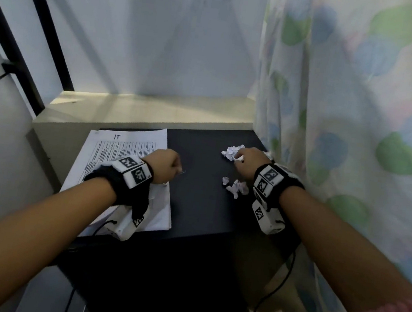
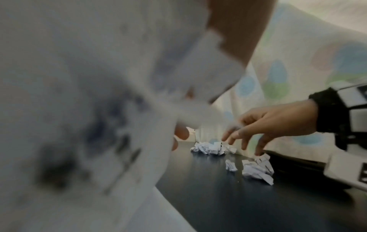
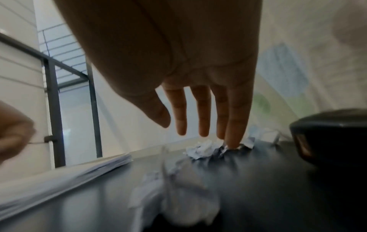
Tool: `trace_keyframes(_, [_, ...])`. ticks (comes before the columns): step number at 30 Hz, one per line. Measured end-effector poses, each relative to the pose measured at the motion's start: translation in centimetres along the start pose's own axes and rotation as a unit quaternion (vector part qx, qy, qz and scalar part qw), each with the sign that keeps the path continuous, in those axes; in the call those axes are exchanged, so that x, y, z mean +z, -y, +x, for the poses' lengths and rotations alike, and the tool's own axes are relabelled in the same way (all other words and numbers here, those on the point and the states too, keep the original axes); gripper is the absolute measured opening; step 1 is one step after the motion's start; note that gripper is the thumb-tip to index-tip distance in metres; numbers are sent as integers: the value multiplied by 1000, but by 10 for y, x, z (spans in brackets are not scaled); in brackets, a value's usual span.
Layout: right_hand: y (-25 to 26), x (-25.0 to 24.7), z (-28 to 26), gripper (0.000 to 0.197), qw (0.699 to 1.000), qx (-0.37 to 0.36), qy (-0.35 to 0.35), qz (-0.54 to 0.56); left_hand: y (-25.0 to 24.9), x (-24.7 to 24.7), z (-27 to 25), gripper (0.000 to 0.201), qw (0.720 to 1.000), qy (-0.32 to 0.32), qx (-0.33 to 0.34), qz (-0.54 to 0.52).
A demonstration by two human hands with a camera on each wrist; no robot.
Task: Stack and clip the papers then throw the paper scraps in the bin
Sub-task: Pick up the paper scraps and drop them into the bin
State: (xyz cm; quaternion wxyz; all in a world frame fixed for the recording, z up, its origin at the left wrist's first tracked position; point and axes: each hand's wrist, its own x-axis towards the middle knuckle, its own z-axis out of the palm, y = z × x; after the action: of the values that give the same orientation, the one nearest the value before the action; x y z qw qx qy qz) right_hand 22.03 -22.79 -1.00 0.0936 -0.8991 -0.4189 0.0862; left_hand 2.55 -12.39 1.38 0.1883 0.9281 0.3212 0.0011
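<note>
A black table [image 1: 200,208] stands against a pale ledge and wall, with a dotted curtain [image 1: 366,99] at its right; the papers [image 1: 121,149] lie stacked at its left edge. The left hand [image 1: 165,166] is curled over their right edge, pinching a thin wire clip [image 1: 182,172]; the right hand [image 1: 248,159], fingers straight, touches the far paper scraps [image 1: 231,153], and more scraps [image 1: 236,186] lie nearer.

A flat stack of white printed paper sheets [image 1: 126,150], handwritten "IT" at the top edge, lies on the left side of the black desk [image 1: 198,202]. Two clusters of crumpled white paper scraps sit on the right: a far cluster [image 1: 231,153] near the curtain edge, and a nearer one [image 1: 235,186], possibly three small pieces.
</note>
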Motion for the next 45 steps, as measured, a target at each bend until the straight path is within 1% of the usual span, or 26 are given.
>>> trace_keyframes(1, [1,1,8,39,1000,13,-7,-3,1,-1,0,24,1000,-16,0,-12])
trace_keyframes(3, [4,1,19,48,999,31,7,-23,1,-2,3,21,998,-53,5,-36])
trace_keyframes(5, [7,5,29,45,997,20,37,-57,1,-1,7,18,995,-78,11,-64])
trace_keyframes(7, [14,10,34,40,995,0,66,-78,3,1,11,12,994,-79,18,-80])
trace_keyframes(9, [24,17,32,39,991,-25,90,-90,7,3,15,9,994,-72,26,-80])
trace_keyframes(13, [45,23,11,44,984,-98,143,-35,22,0,17,10,992,-71,23,-100])
trace_keyframes(15, [46,19,-7,44,979,-139,146,-15,30,-6,15,13,989,-74,17,-123])
trace_keyframes(17, [40,15,-29,46,980,-157,125,-7,38,-13,13,21,981,-91,10,-170])
trace_keyframes(19, [30,13,-51,47,983,-153,100,-28,40,-20,11,27,965,-109,-3,-240])
trace_keyframes(21, [20,16,-69,45,983,-141,100,-53,38,-24,9,28,950,-117,-21,-290])
trace_keyframes(24, [15,22,-77,41,981,-129,139,-33,28,-27,6,26,956,-127,-15,-266])
trace_keyframes(26, [13,23,-72,39,982,-123,146,-18,17,-32,1,24,958,-128,2,-258])
trace_keyframes(28, [13,19,-64,38,984,-120,127,-12,7,-46,-6,24,949,-134,23,-283])
trace_keyframes(31, [10,6,-55,35,991,-107,78,-4,2,-78,-23,24,936,-163,51,-307])
trace_keyframes(33, [4,1,-46,33,995,-76,57,-17,4,-98,-37,24,929,-180,60,-317])
trace_keyframes(34, [0,0,-42,35,997,-46,55,-34,9,-104,-43,23,929,-185,60,-315])
trace_keyframes(36, [-2,2,-35,46,995,8,66,-77,21,-107,-54,23,932,-189,47,-306])
trace_keyframes(38, [2,9,-29,51,991,29,91,-88,39,-100,-63,23,938,-186,22,-292])
trace_keyframes(40, [14,14,-21,41,991,10,109,-76,63,-85,-71,21,951,-165,-14,-261])
trace_keyframes(42, [29,14,-14,21,992,-12,110,-64,90,-66,-82,15,965,-137,-49,-219])
trace_keyframes(43, [37,13,-11,16,992,-20,105,-61,105,-56,-89,14,970,-127,-66,-197])
trace_keyframes(44, [43,14,-8,23,993,-25,101,-56,120,-47,-96,15,973,-119,-85,-180])
trace_keyframes(45, [48,14,-6,41,994,-30,98,-49,136,-38,-104,16,972,-117,-109,-173])
